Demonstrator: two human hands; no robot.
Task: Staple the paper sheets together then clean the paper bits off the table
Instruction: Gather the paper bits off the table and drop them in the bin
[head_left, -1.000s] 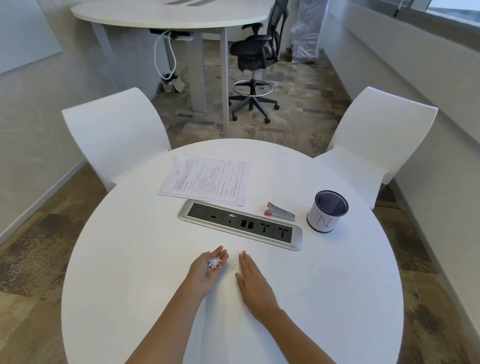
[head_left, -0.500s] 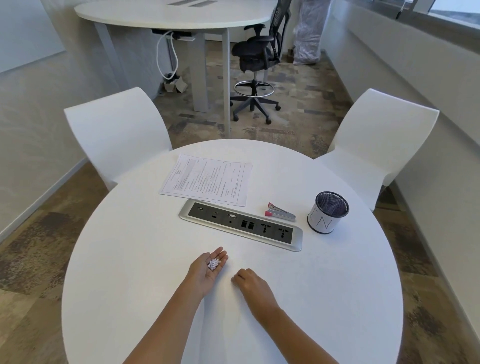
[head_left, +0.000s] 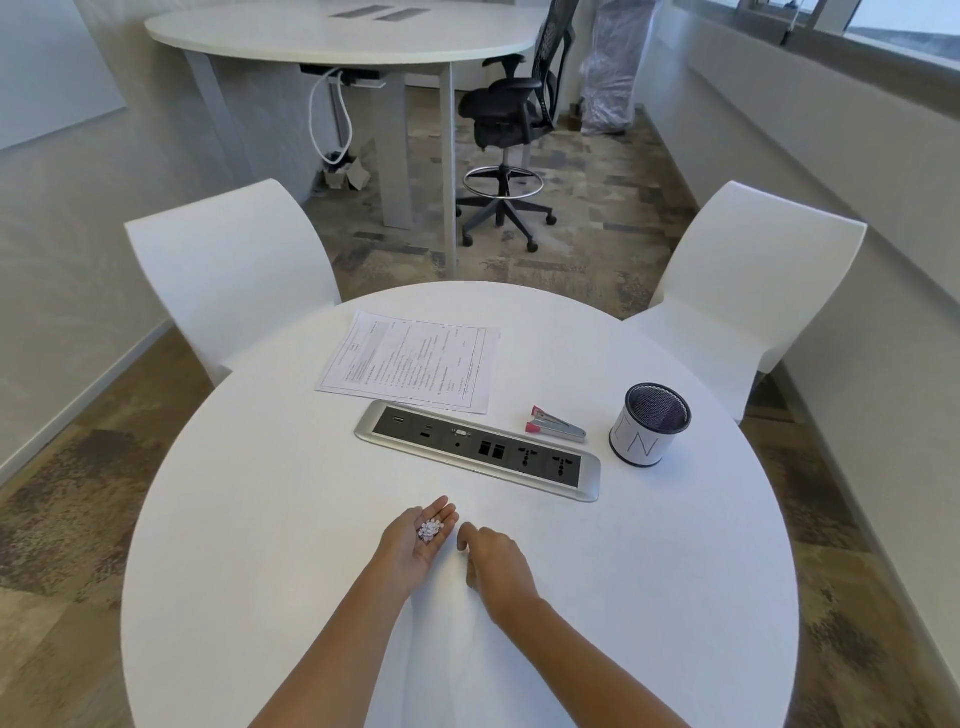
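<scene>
My left hand (head_left: 415, 540) lies palm up on the round white table (head_left: 249, 519), cupping a small heap of white paper bits (head_left: 429, 530). Just to its right, my right hand (head_left: 496, 564) rests palm down with the fingers curled and the fingertips pinched together on the tabletop; whether a bit is between them is hidden. The printed paper sheets (head_left: 413, 361) lie flat at the far side of the table. A pink and silver stapler (head_left: 556, 426) sits shut to their right, behind the socket strip.
A silver and black socket strip (head_left: 478, 449) is set into the table's middle. A mesh pen cup (head_left: 649, 425) with a white label stands at the right. Two white chairs (head_left: 223, 270) (head_left: 748, 291) flank the far edge. Beyond are another table and a black office chair (head_left: 506, 124).
My right hand went from lying flat with straight fingers to a curled, pinching shape and drew slightly toward me. My left hand has kept the paper bits, almost still.
</scene>
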